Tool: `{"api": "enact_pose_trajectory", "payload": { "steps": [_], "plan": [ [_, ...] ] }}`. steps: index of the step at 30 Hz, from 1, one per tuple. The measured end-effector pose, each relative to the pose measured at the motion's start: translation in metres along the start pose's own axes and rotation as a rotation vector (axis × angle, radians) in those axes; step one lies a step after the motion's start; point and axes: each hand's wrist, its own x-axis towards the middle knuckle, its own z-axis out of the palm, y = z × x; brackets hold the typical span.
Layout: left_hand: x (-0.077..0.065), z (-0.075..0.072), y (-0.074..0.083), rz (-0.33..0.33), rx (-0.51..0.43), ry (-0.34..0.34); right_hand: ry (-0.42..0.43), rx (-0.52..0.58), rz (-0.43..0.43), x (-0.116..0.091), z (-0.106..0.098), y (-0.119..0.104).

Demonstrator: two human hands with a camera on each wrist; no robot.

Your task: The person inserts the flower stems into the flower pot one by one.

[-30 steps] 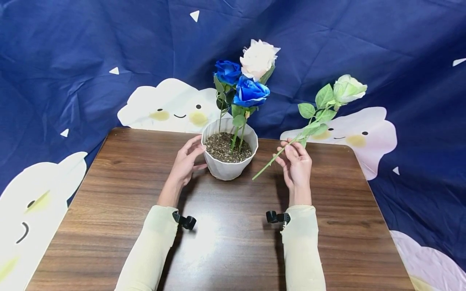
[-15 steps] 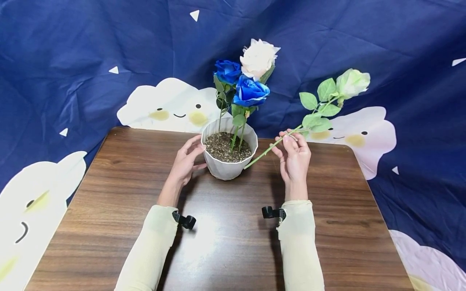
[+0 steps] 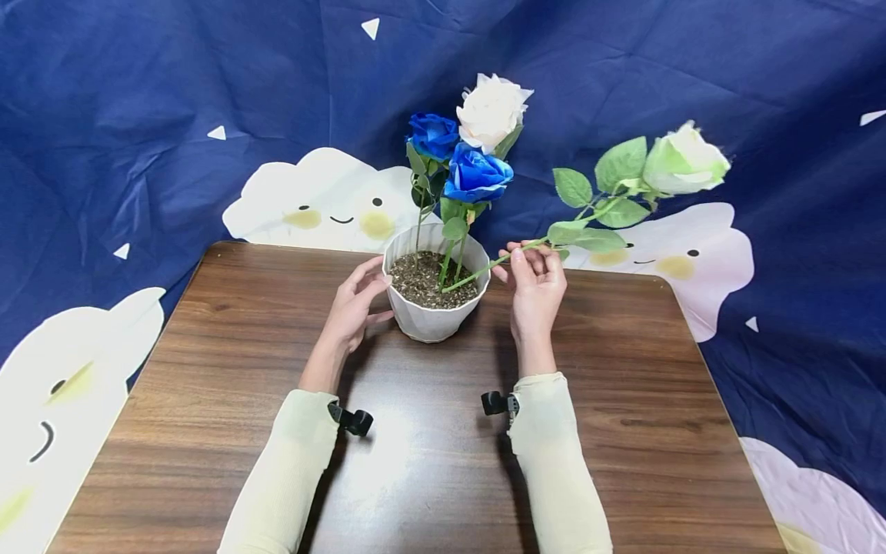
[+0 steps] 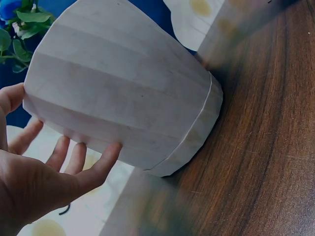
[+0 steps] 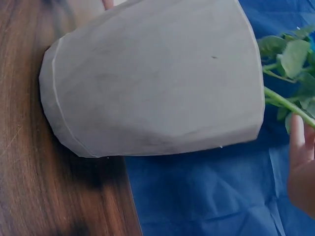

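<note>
My right hand (image 3: pixel 537 296) pinches the stem (image 3: pixel 494 264) of a pale green-white artificial rose (image 3: pixel 685 159), which tilts up to the right. Its lower end is over the soil (image 3: pixel 422 281) inside a white faceted flower pot (image 3: pixel 431 325); whether it enters the soil is unclear. At the pot's left side, my left hand (image 3: pixel 351 308) rests its spread fingers and thumb against the wall, also seen in the left wrist view with fingertips (image 4: pixel 114 147) at the pot's side. Two blue roses (image 3: pixel 477 175) and a white rose (image 3: pixel 493 114) stand upright in the pot.
The pot stands near the back edge of a brown wooden table (image 3: pixel 415 462). Behind hangs a dark blue cloth (image 3: pixel 277 77) printed with smiling clouds (image 3: pixel 325 200). Each sleeve carries a small black wrist camera (image 3: pixel 356 422).
My right hand has moved left with the green-white rose, bringing the stem's lower end from beside the pot to over its soil. The left hand and the pot have stayed put.
</note>
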Motion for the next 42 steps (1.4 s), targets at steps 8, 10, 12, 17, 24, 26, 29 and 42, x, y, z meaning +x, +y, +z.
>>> {"api": "enact_pose_trajectory", "payload": {
  "steps": [8, 10, 12, 17, 24, 26, 29, 42],
  "plan": [
    [0.001, 0.0, -0.001, -0.004, -0.01, 0.0, -0.027, -0.17, -0.048, 0.003, 0.004, 0.006],
    [0.001, -0.001, 0.0, -0.006, -0.009, 0.001, -0.043, -0.207, -0.065, 0.005, 0.004, 0.008],
    [0.001, -0.001, 0.0, -0.006, -0.009, 0.001, -0.071, -0.257, -0.084, 0.007, 0.004, 0.01],
    [-0.001, 0.0, 0.0, -0.012, -0.012, 0.0, -0.149, -0.377, -0.111, 0.01, 0.0, 0.016],
    [0.0, 0.0, 0.0, -0.013, -0.01, -0.004, -0.206, -0.408, -0.106, 0.011, -0.001, 0.021],
    [0.0, -0.001, 0.0, -0.012, -0.011, -0.004, -0.221, -0.409, -0.107, 0.01, 0.002, 0.018],
    [0.001, -0.001, 0.0, -0.011, -0.009, -0.004, -0.237, -0.41, -0.111, 0.009, 0.001, 0.019],
    [0.002, -0.001, -0.001, -0.005, -0.007, -0.002, -0.373, -0.542, -0.111, 0.014, -0.007, 0.025]
  ]
}}
